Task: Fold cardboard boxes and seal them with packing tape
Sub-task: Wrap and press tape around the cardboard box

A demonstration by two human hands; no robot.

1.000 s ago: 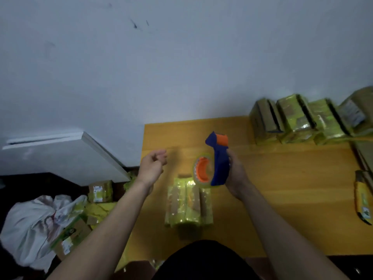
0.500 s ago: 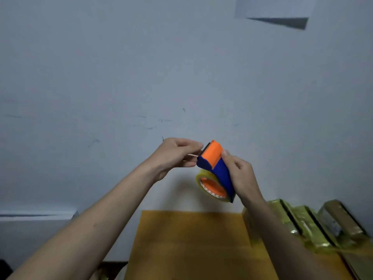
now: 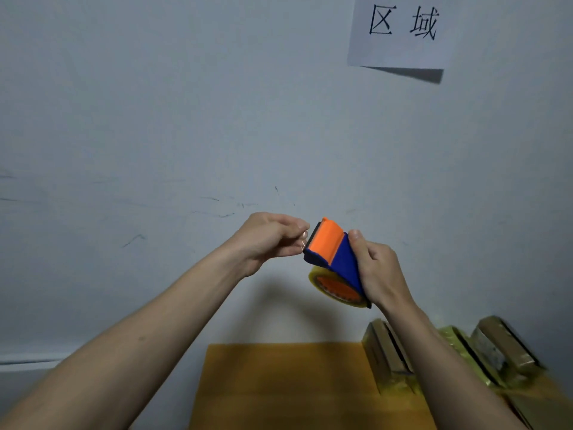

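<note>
Grey wall w/ paper sign, yellow table below. Tape dispenser now raised off table, gripped in right hand; left hand pinching tape end at blade. Sealing prep; taped boxes right.

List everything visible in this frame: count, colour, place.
tape dispenser: 1, blue and orange, held up in front of the wall, centre
tape roll: 1, clear yellowish with orange core, in the dispenser's lower end
table: 1, orange-yellow, bottom centre
taped boxes: several, exact count unclear, brown under yellowish tape, on the table's right side by the wall
paper sign: 1, white with black characters, on the wall, upper right
wall: grey-white, scuffed, background
left hand: pinching at the dispenser's cutter end
right hand: gripping the dispenser body
</note>
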